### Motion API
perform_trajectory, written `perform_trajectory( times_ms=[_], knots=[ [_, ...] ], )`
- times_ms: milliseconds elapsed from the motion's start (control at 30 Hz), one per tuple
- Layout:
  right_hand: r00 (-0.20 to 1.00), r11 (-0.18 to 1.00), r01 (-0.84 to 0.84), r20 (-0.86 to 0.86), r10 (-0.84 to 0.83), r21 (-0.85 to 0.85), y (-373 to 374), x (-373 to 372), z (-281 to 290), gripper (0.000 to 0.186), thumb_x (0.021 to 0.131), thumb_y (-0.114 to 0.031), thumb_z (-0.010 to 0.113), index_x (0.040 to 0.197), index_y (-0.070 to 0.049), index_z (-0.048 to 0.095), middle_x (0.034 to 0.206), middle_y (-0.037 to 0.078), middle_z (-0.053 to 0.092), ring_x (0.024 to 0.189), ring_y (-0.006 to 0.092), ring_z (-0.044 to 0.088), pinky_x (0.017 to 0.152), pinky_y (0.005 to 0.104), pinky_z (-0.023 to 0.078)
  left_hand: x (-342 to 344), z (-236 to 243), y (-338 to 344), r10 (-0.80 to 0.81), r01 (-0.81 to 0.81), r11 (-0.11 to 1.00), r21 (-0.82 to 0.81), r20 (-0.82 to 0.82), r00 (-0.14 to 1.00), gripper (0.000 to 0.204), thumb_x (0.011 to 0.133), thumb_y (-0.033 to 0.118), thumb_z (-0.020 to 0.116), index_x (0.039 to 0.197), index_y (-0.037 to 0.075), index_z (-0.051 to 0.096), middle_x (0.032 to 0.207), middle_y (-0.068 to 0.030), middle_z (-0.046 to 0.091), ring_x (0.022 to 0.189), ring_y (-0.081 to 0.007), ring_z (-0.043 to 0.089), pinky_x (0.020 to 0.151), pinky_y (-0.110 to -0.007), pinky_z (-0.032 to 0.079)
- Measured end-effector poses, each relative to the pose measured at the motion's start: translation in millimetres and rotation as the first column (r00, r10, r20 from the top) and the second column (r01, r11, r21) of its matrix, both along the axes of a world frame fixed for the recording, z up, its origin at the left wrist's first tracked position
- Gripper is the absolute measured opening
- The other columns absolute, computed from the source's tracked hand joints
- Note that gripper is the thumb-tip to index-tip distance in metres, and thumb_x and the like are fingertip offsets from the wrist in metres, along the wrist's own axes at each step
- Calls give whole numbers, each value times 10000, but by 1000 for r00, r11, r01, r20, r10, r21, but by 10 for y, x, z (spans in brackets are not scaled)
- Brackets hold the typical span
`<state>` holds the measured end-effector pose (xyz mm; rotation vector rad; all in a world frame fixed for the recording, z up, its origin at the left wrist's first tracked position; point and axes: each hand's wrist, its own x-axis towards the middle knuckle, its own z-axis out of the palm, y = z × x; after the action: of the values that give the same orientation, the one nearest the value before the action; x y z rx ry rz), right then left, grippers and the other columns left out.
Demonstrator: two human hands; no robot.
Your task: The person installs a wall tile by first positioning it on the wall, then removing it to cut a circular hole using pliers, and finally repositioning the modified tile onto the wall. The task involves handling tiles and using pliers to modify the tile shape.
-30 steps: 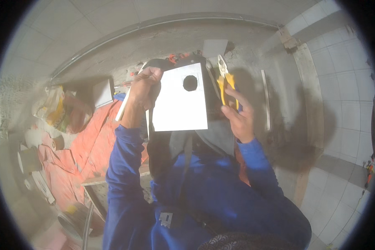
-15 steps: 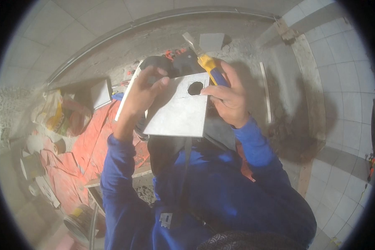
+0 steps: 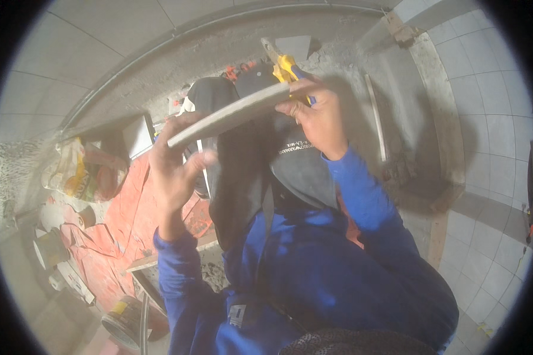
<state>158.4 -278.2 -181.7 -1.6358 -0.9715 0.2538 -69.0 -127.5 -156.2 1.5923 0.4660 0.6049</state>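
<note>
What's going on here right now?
A person in blue sleeves is handling a pale tile, tilted so it shows nearly edge-on. The left hand is at its left end, with the thumb apart from the tile's edge. The right hand is at the other end and also holds pliers with yellow and blue handles. A reddish sheet lies to the person's left, with a bulging sack nearby.
</note>
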Motion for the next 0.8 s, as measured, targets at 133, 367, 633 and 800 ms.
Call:
perform_trajectory(
  times_ms=[133,367,633,800],
  knots=[
    [866,988,-113,-497,47,-105,-93,67,-5,231,842,-147,811,958,11,691,1020,117,672,793,159,669,656,253,526,336,-273,-74,289,-261,952,-160,193,938,352,876,225,793,1090,-5,633,959,-24,634,907,-128,569,828,-297,453],
    [976,984,-66,-216,29,-167,-309,-158,-7,240,908,-176,743,1034,22,693,902,99,687,734,127,622,612,248,483,868,-283,-72,487,-505,863,-8,276,829,533,1028,534,452,794,63,537,765,-32,539,738,-122,489,693,-300,397],
    [923,981,-120,-347,167,152,-800,-674,229,610,966,0,526,1530,11,292,1283,259,591,816,242,667,646,311,515,1250,-777,657,58,776,367,-514,845,532,458,1006,437,340,740,109,517,661,5,416,649,-157,398,649,-330,364],
    [700,927,-372,-669,250,-42,-966,-606,375,744,894,43,584,1550,-21,238,1334,277,563,836,193,665,678,291,530,1491,-1150,592,-2,916,217,-337,938,345,497,1015,440,261,796,102,551,684,2,430,685,-163,413,686,-330,364]
  ],
)
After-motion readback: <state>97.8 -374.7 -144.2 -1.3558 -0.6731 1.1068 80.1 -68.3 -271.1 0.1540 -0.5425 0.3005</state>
